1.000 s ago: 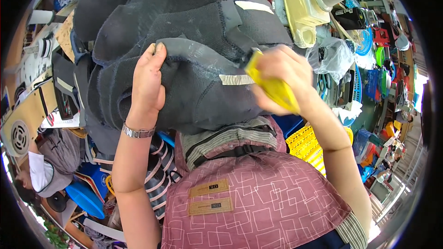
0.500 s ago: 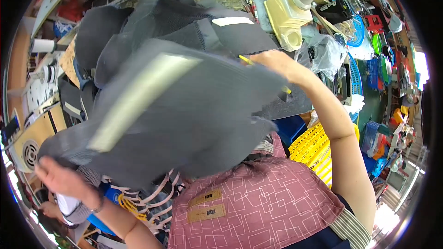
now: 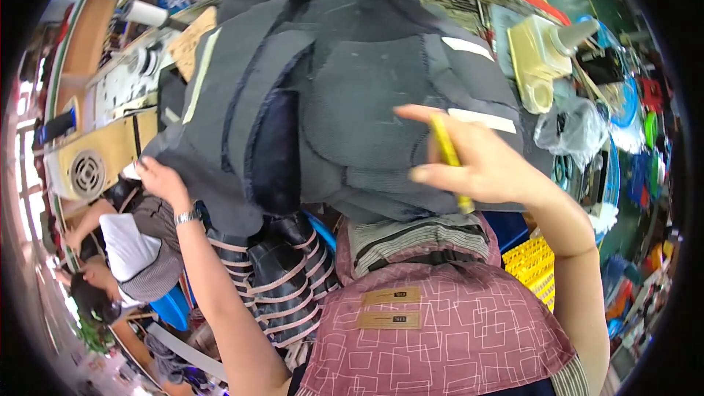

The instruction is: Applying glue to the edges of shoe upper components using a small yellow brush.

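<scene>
Dark grey fabric pieces (image 3: 367, 88) lie overlapping in a pile across the bench in front of me, some with pale strips and frayed dark edges. At the pile's left side, my left hand (image 3: 165, 185) pinches the edge of a grey fabric piece with a pale strip (image 3: 201, 77). Above the middle right of the pile is my right hand (image 3: 484, 158), slightly blurred. Its index finger points left and its thumb is apart, while a slim yellow pen-like tool (image 3: 447, 150) is tucked between the fingers. Whether this hand touches the fabric I cannot tell.
A cream container with a cone-shaped nozzle (image 3: 543, 51) stands right of the pile, near a clear plastic bag (image 3: 572, 132). A beige machine housing with a round vent (image 3: 88, 169) is on the left. Below it another person (image 3: 139, 249) sits. A yellow basket (image 3: 532, 264) is beside my apron.
The large grey piece that was lifted and blurred before me now lies on the left of the pile. My left hand has moved up and right; my right hand moved down over the pile.
</scene>
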`<state>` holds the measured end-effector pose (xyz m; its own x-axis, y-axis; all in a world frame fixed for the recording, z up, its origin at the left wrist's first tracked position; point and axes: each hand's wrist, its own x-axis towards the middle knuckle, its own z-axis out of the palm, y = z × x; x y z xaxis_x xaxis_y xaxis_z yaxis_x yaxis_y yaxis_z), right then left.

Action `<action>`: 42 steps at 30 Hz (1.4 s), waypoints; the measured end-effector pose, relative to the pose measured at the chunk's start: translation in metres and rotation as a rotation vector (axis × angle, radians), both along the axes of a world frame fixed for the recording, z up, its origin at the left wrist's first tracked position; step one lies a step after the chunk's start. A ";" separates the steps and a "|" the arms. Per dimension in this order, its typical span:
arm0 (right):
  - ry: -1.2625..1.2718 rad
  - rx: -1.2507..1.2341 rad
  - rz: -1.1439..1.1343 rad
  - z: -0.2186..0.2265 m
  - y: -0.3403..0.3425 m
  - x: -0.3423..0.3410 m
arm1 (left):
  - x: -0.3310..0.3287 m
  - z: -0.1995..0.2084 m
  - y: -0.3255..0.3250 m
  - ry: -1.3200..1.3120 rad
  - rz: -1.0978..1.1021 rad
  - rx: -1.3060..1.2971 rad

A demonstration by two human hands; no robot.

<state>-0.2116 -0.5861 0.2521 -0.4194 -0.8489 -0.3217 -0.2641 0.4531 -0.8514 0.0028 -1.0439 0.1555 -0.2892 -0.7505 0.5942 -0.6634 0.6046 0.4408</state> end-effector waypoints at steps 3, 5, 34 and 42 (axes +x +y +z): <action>-0.214 0.003 0.060 -0.002 -0.092 -0.003 | -0.015 0.017 0.014 0.058 -0.006 -0.066; -0.437 0.095 0.029 -0.036 -0.157 -0.019 | -0.027 0.023 0.021 0.117 -0.047 -0.158; 0.781 0.155 0.455 -0.005 -0.011 0.035 | -0.144 0.051 0.248 -0.908 -1.363 0.499; 0.860 -0.065 0.421 -0.035 0.002 0.080 | -0.164 0.053 0.271 -0.523 -1.790 0.639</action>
<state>-0.1314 -0.5846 0.2172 -0.1463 -0.9892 0.0065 -0.9406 0.1371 -0.3105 -0.1615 -0.7728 0.2087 -0.8556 0.5171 0.0216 0.3070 0.4735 0.8255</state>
